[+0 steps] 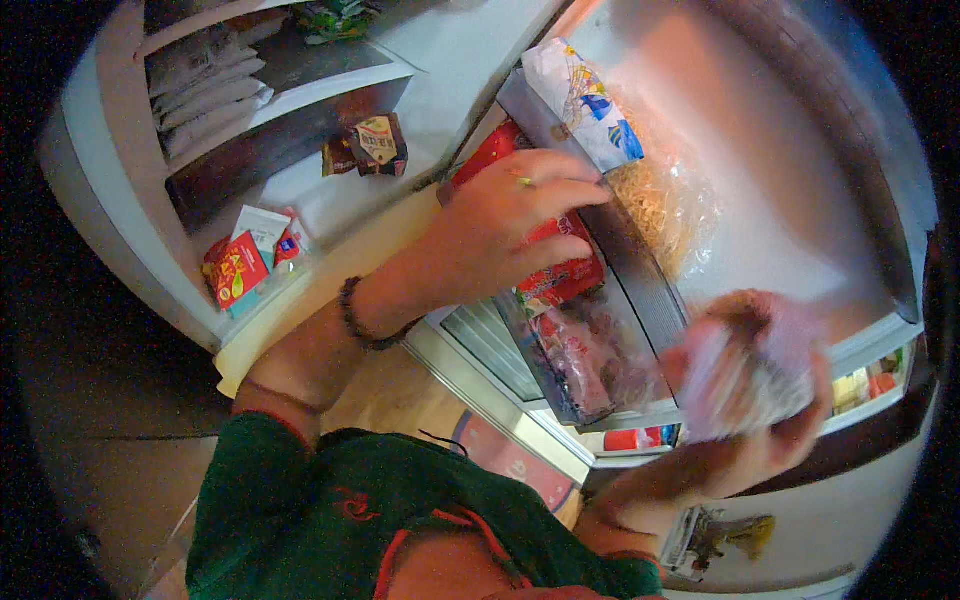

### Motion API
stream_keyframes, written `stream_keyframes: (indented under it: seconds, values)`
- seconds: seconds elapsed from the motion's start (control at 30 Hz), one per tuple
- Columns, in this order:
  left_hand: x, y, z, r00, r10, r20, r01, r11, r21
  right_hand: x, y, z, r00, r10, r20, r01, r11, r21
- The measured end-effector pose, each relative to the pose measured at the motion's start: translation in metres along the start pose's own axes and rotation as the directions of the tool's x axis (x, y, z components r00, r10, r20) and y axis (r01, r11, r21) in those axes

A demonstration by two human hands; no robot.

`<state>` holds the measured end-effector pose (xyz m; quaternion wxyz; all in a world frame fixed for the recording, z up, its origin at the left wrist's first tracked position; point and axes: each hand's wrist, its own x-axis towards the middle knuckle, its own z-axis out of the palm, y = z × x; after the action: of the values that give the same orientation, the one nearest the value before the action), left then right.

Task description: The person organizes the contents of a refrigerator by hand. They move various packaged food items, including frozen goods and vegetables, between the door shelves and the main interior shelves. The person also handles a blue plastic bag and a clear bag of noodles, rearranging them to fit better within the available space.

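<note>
My left hand [490, 220] is over a long grey bin [640, 290], its fingers apart, reaching across a red package [565, 270] and toward the bin's wall. Under and behind that hand shows another red item [490, 155]. Clear plastic packs [575, 360] with pinkish contents lie in the near end of the bin. On the right, my right hand [805, 425] grips a clear plastic bag [750, 385] with pale pink contents; motion blurs it, so the food's kind cannot be made out.
Beyond the bin lie a white packet [590, 105] with blue and yellow print and a clear bag of tan shreds [655, 215]. Lower right, a door shelf [865, 385] holds small packages. Shelves on the left carry stacked bags [205, 90], a brown packet [375, 145] and a red packet [235, 270].
</note>
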<state>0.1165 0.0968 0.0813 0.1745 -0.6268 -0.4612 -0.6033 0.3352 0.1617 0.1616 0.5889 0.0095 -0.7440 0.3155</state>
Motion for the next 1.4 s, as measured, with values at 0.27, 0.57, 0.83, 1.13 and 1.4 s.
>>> stream_keyframes:
  seconds: [0.27,0.57,0.83,1.13,1.4]
  values:
    - [0.024,-0.015,0.032,0.958,0.282,0.046,-0.285,0.93,0.231,0.186,0.071,0.075,0.574,-0.171,0.8,0.77,0.447,-0.457]
    - [0.034,-0.019,0.032,0.955,0.292,0.051,-0.296,0.932,0.209,0.212,0.123,0.102,0.363,-0.012,0.932,0.932,0.003,-0.363]
    - [0.033,-0.021,0.025,0.958,0.283,0.047,-0.286,0.929,0.234,0.135,0.034,-0.028,0.544,0.058,0.837,0.839,-0.045,-0.542]
    - [0.034,-0.026,0.044,0.955,0.296,0.025,-0.294,0.931,0.217,0.112,0.025,-0.075,0.705,0.157,0.691,0.708,-0.121,-0.695]
    - [0.033,-0.022,0.059,0.965,0.261,0.026,-0.26,0.939,0.226,0.195,0.129,0.071,0.509,-0.088,0.856,0.861,0.049,-0.507]
